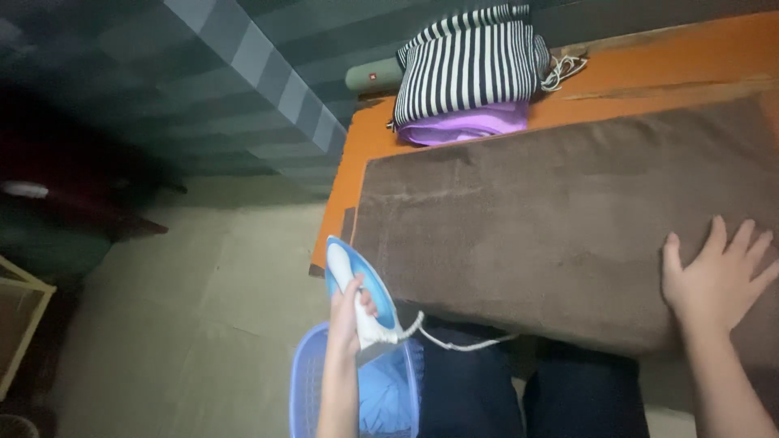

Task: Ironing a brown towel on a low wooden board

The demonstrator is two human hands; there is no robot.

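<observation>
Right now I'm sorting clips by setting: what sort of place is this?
Probably a home ironing spot. The left hand grips a blue-and-white steam iron beside a brown towel spread over an orange wooden table, with folded striped and purple clothes stacked behind.

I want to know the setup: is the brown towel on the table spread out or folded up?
Spread out. The brown towel lies flat over the orange table, with the right hand flat on it.

Both forearms are bare with no sleeves, rings or watch showing, and the legs wear dark navy trousers.
</observation>
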